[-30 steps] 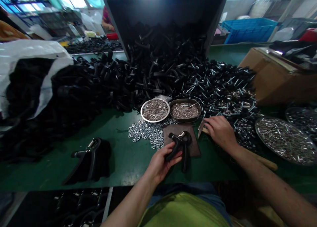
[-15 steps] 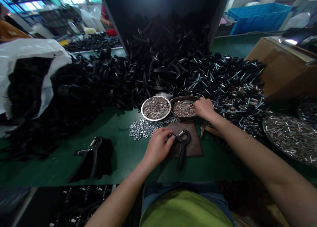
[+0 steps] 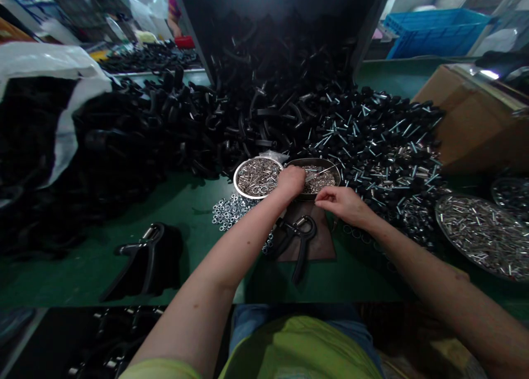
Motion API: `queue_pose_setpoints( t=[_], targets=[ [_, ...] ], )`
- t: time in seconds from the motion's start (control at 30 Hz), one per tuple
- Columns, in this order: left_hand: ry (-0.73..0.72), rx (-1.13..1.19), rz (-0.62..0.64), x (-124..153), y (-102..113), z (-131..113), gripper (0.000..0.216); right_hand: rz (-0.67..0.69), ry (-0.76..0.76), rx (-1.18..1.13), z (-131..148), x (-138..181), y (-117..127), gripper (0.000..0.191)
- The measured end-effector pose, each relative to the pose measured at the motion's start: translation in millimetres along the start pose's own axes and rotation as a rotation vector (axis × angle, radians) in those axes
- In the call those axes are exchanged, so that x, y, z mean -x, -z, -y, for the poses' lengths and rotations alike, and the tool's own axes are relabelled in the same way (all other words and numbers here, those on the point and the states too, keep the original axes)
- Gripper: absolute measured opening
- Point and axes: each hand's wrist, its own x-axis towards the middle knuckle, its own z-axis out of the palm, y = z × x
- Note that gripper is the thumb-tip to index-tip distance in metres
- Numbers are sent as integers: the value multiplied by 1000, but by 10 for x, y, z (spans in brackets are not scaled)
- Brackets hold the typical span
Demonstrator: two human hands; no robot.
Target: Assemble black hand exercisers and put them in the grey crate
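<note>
My left hand [image 3: 291,180] is at the left side of a dark oval tin [image 3: 311,196] of small metal parts, its fingertips hidden behind the hand. Just in front of the tin's right end, my right hand [image 3: 344,205] pinches thumb and fingers together; anything between them is too small to make out. On a brown mat [image 3: 324,247] below lies a black hand grip exerciser [image 3: 303,244] with a metal spring across its top, touched by neither hand. A round silver bowl [image 3: 236,179] of pins and rings sits left of the tin.
Loose nuts [image 3: 231,211] lie by the bowl. More black hand grips [image 3: 155,258] stand at left. Black handles [image 3: 198,120] and bolted parts [image 3: 363,125] heap behind. A tray of metal pins [image 3: 483,233] and a cardboard box [image 3: 458,117] are at right.
My left hand has let go of the hand grip on the mat and moved up to the oval tin. My right hand has drawn out of the tin toward me.
</note>
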Motion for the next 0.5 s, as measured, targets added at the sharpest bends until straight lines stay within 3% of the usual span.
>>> queue_pose_setpoints(
  t=[0.2,0.5],
  targets=[
    [-7,10,77,-45,-14,1,28,54,130,162,16,133,-251,8],
    [2,105,71,-42,3,4,28,86,204,373,-10,86,-308,8]
  ],
)
